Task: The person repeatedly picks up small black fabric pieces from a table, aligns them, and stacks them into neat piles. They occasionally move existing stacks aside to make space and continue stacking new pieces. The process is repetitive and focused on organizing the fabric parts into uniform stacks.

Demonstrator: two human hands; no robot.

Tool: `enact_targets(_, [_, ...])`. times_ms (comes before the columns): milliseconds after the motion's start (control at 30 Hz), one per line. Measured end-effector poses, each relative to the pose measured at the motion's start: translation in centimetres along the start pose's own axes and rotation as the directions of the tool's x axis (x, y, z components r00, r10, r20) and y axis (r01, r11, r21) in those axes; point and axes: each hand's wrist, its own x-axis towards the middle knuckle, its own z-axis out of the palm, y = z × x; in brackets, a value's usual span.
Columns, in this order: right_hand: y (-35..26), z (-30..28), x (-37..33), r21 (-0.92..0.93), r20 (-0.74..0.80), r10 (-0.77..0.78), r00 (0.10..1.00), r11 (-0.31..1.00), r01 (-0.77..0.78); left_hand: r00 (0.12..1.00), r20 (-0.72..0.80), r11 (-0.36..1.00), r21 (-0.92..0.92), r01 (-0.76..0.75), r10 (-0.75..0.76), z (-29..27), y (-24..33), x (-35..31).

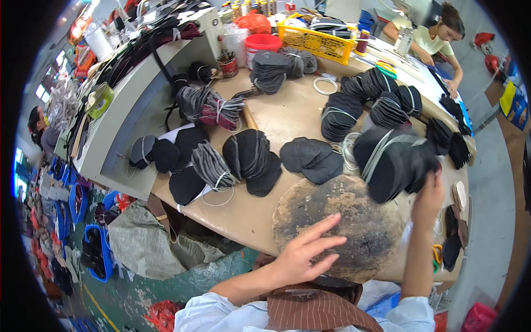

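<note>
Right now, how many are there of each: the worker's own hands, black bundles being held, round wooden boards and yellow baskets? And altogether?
Worker's hands, left hand and right hand: 2
Held black bundle: 1
Round wooden board: 1
Yellow basket: 1
Total: 5

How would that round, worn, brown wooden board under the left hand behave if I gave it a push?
The round, worn, brown wooden board probably wouldn't roll, since it lies on its flat face. Its broad wooden body suggests it may feel heavy. The scuffed, pitted top looks rough, so the left hand likely wouldn't slip much on it.
</note>
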Motion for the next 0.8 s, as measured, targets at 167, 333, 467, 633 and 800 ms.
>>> enact_targets(167, [-1.9,3.3,16.5,0.3,-0.099,-0.214,0.972,0.925,0.234,0.949,-0.26,0.964,0.149,0.221,-0.177,-5.2,-0.8,-2.5])
enact_targets(333, [4.5,7.6,28.5,-0.207,-0.115,-0.332,0.936,0.93,0.304,0.833,-0.517,0.861,0.316,0.399,-0.197,-9.0,-1.8,-5.9])
enact_targets(467, [13.0,9.1,33.4,-0.743,-0.172,-0.377,0.91,0.656,0.132,0.628,-0.749,0.889,0.119,0.441,-0.211,-11.4,-3.3,-7.0])
enact_targets(633, [7.9,10.3,29.0,-0.723,-0.067,-0.292,0.954,0.673,0.155,0.583,-0.767,0.885,0.044,0.464,-0.268,-17.5,-5.7,-6.2])
enact_targets(800, [-0.9,15.1,11.3,0.007,0.626,-0.294,0.722,0.928,0.373,0.822,-0.47,0.729,0.431,0.532,-0.323,-24.6,-9.5,-5.3])
